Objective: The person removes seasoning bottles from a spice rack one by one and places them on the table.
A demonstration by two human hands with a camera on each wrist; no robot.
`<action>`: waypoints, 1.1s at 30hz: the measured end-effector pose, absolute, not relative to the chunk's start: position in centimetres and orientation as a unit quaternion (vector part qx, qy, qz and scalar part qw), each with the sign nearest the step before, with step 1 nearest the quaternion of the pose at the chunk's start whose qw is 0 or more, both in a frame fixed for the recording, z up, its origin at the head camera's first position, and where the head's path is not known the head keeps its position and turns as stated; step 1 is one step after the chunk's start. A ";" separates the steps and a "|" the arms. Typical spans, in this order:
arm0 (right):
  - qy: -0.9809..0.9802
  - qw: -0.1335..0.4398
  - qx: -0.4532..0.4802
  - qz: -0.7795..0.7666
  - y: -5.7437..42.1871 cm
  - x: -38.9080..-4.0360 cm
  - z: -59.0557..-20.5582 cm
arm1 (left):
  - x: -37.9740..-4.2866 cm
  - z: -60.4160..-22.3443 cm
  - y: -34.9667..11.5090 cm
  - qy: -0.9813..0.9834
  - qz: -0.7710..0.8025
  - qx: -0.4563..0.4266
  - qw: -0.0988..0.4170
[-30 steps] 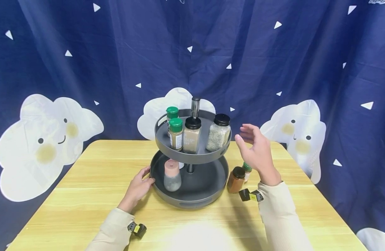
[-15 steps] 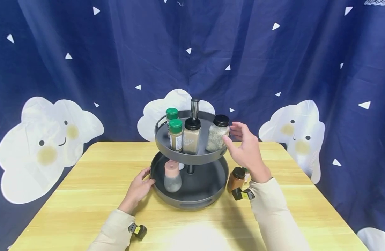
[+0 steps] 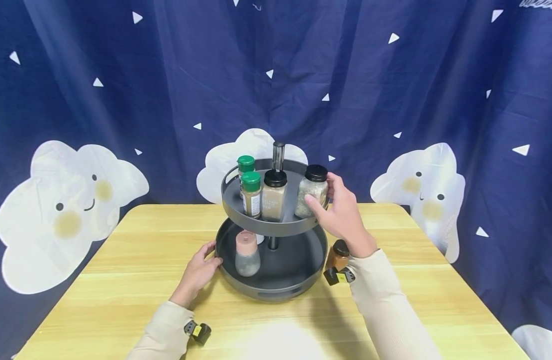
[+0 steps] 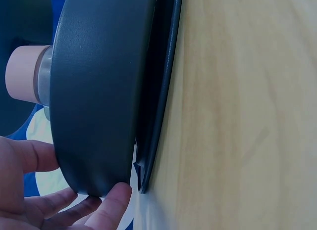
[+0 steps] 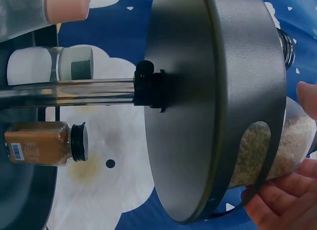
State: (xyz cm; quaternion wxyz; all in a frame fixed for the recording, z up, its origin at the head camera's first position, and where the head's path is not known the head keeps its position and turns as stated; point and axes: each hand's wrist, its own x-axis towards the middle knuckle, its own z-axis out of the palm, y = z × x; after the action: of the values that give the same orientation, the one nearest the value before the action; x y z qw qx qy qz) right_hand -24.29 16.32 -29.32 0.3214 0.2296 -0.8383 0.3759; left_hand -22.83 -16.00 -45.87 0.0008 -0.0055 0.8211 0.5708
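Note:
A dark grey two-tier spice rack [image 3: 276, 295] stands on the table. On its upper tray [image 3: 266, 227], my right hand [image 3: 343, 212] grips a black-lidded glass jar of dried herbs [image 3: 310, 189], thumb in front and fingers behind. In the right wrist view, the herb jar [image 5: 297, 141] shows through the tray's handle slot, fingertips at its side. My left hand [image 3: 199, 272] holds the lower tray's left edge; the left wrist view shows thumb and fingertips on its outer wall [image 4: 94, 91]. Beside the herb jar stand a beige spice jar [image 3: 273, 200] and two green-capped bottles [image 3: 251, 195].
A pink-capped shaker [image 3: 247, 255] stands in the lower tray, a white container partly hidden behind it. An orange-brown spice jar [image 3: 338, 255] is on the table [image 3: 122, 280] just right of the rack. A blue curtain [image 3: 167, 75] hangs behind.
My right hand has moved left from beside the rack and taken hold of the herb jar. The small green-capped bottle on the table is now hidden behind it. My left hand stays put.

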 end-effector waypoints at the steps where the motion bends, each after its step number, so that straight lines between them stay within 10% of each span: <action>1: -0.839 0.323 0.230 0.374 16.3 -24.4 -29.3 | -22.8 -45.9 -16.0 0.821 0.571 -0.005 0.000; 33: -0.820 0.367 0.234 0.372 16.2 -25.1 -29.5 | -22.9 -45.9 -15.8 0.819 0.574 -0.008 -0.003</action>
State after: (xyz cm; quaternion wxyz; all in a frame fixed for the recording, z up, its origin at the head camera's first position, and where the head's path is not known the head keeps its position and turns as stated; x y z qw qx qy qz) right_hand -25.11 16.20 -29.52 0.3675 0.2335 -0.8199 0.3717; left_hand -22.89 -15.83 -45.94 -0.0033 -0.0080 0.8190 0.5737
